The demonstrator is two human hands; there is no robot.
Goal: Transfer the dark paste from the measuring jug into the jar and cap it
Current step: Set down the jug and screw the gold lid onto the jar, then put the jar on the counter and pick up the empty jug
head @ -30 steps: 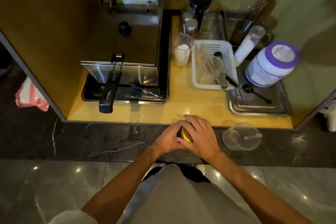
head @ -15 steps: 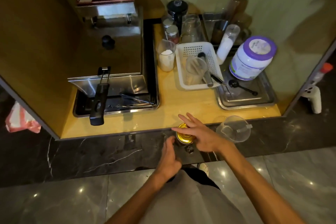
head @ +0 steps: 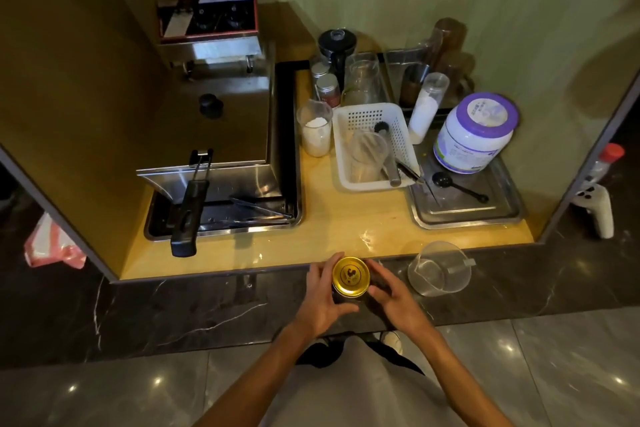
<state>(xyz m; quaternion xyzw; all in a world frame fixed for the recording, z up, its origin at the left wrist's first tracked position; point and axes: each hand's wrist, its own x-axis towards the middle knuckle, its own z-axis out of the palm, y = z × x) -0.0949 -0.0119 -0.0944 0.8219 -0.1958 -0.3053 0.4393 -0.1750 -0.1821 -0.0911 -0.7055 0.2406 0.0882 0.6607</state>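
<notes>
Both hands (head: 323, 302) cupping jar (head: 350, 296), gold lid (head: 351, 274) bearing rooster emblem

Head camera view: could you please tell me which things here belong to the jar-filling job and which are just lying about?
In the job:
gold lid on the jar, between left hand and right hand
clear measuring jug

Lying about:
fryer
white basket
purple-lidded tub
black scoop

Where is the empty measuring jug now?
In the head view, the measuring jug lies tipped on the dark marble ledge, right of the gold-lidded jar and just below the metal tray.
</notes>
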